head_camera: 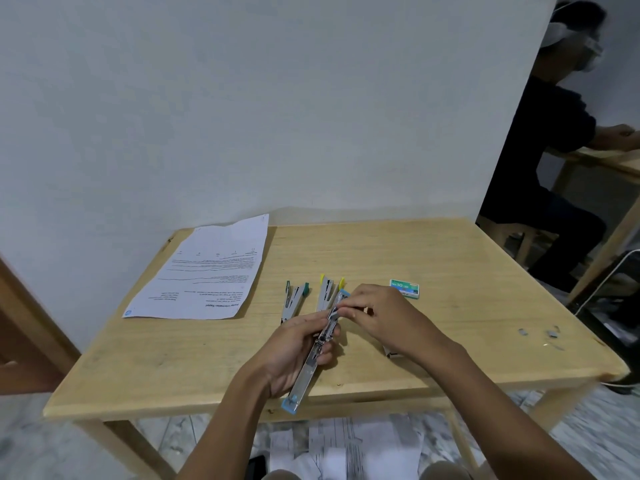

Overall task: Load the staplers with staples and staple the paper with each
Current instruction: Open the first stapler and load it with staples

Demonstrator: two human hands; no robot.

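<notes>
We see the long blue-ended metal stapler (306, 374), swung fully open, held over the light wooden desk (450, 265) near its front edge. Left hand (294, 348) grips its middle, fingers curled round. Right hand (384, 317) pinches its far end; can't tell what's between the fingertips. Just beyond it: yellow-tipped stapler (327, 292), green-tipped stapler (292, 299). Beyond-right: green staple box (404, 288). Beyond-left: printed white paper sheet (207, 271).

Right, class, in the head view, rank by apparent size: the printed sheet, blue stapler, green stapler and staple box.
1. printed sheet
2. blue stapler (opened flat and nearest the camera, so its lead over the green is unsure)
3. green stapler
4. staple box
</notes>
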